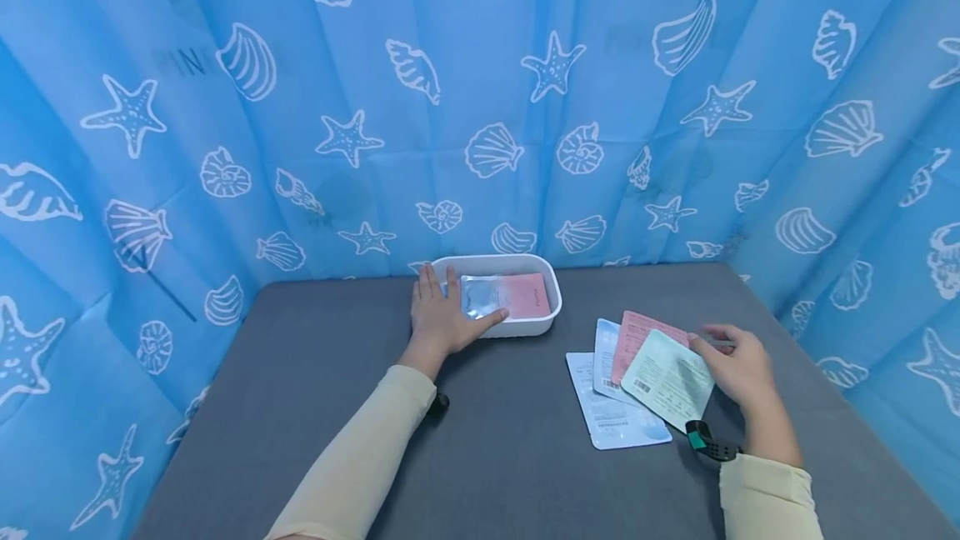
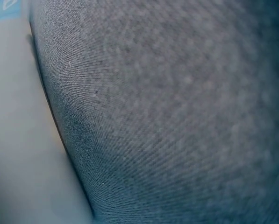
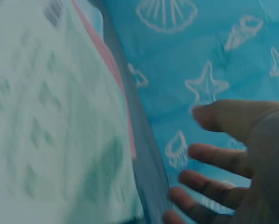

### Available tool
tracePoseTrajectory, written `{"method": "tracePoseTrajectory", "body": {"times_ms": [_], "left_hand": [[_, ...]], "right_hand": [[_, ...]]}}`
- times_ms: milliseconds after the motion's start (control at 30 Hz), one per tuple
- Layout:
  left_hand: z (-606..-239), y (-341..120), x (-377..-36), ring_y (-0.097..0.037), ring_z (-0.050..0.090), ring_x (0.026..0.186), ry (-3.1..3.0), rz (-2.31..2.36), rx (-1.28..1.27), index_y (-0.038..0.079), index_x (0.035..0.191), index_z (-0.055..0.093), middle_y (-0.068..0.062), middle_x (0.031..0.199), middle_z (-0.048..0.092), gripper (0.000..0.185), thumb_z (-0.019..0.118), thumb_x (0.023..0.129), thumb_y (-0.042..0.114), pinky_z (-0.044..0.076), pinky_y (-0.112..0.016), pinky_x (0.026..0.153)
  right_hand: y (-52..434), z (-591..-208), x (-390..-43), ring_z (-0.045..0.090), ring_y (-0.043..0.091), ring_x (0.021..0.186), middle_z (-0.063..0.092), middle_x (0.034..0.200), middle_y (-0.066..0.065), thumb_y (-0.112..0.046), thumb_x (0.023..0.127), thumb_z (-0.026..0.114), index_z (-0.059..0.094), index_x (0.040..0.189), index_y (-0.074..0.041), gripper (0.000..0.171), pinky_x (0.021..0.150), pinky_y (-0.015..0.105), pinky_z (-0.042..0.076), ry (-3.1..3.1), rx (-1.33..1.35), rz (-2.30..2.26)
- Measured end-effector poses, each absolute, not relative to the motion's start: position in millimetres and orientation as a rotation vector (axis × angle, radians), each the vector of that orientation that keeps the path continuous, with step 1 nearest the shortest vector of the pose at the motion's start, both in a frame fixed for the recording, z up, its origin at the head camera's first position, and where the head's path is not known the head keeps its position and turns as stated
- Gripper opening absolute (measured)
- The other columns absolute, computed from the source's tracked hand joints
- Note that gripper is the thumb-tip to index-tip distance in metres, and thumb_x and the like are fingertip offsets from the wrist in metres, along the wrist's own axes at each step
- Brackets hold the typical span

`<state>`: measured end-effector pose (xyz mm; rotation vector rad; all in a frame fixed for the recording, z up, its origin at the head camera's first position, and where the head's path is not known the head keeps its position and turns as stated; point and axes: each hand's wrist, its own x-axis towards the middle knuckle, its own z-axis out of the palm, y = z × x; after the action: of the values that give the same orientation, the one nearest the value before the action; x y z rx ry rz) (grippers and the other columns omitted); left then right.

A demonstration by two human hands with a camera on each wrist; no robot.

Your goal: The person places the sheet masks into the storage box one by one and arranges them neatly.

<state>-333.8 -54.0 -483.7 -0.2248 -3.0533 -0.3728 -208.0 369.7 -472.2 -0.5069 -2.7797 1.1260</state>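
A white plastic tub [image 1: 557, 298] stands near the table's back edge, with a pink-and-silver flat packet [image 1: 525, 297] lying inside. My left hand [image 1: 441, 311] rests on its left end, fingers spread and thumb reaching over the front rim. To the right, several sheet-mask packets lie fanned out and overlapping. A pale green one [image 1: 667, 377] is on top, over a pink packet [image 1: 637, 336] and light blue ones [image 1: 611, 423]. Beside the green packet's upper right corner is my right hand [image 1: 742, 365]. In the right wrist view its loosely bent fingers [image 3: 214, 186] appear apart from the packets.
A grey cloth-covered table [image 1: 480, 457] lies under everything. Blue curtains [image 1: 450, 107] with white shells and starfish hang behind the table and at both sides. The left wrist view shows mostly grey cloth and a blurred pale surface [image 2: 27, 130].
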Motion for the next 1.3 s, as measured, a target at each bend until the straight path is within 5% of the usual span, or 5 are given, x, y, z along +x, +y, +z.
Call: {"method": "tracePoseTrajectory", "body": {"times_ms": [300, 600, 1300], "left_hand": [[-481.4, -52.7, -334.1, -0.043, -0.001, 0.166, -3.039, -0.363, -0.233, 0.01, 0.172, 0.01, -0.025, 0.178, -0.001, 0.134, 0.043, 0.078, 0.101, 0.01, -0.058, 0.134], [-485.3, -53.5, -335.3, -0.043, -0.001, 0.167, -3.048, -0.334, -0.22, 0.012, 0.172, 0.011, -0.024, 0.178, 0.0, 0.134, 0.038, 0.078, 0.103, 0.011, -0.058, 0.134], [-485.9, -53.7, -334.9, -0.042, -0.003, 0.167, -3.072, -0.316, -0.22, 0.012, 0.172, 0.007, -0.025, 0.178, -0.003, 0.134, 0.037, 0.078, 0.103, 0.01, -0.057, 0.134]], "right_hand": [[400.4, -468.8, -196.3, 0.039, 0.066, 0.138, 0.035, 0.154, 0.047, -0.047, 0.106, 0.057, 0.04, 0.15, 0.017, 0.08, 0.108, 0.075, 0.042, -2.982, -0.567, 1.015], [399.0, -468.2, -196.7, 0.05, 0.059, 0.117, 0.044, 0.14, 0.047, -0.055, 0.098, 0.066, 0.049, 0.14, 0.02, 0.087, 0.095, 0.069, 0.05, -3.144, -0.62, 0.806], [382.6, -472.0, -198.2, 0.043, 0.052, 0.105, 0.052, 0.126, 0.041, -0.048, 0.089, 0.081, 0.054, 0.134, 0.016, 0.082, 0.081, 0.06, 0.047, -3.119, -0.598, 0.767]]}}
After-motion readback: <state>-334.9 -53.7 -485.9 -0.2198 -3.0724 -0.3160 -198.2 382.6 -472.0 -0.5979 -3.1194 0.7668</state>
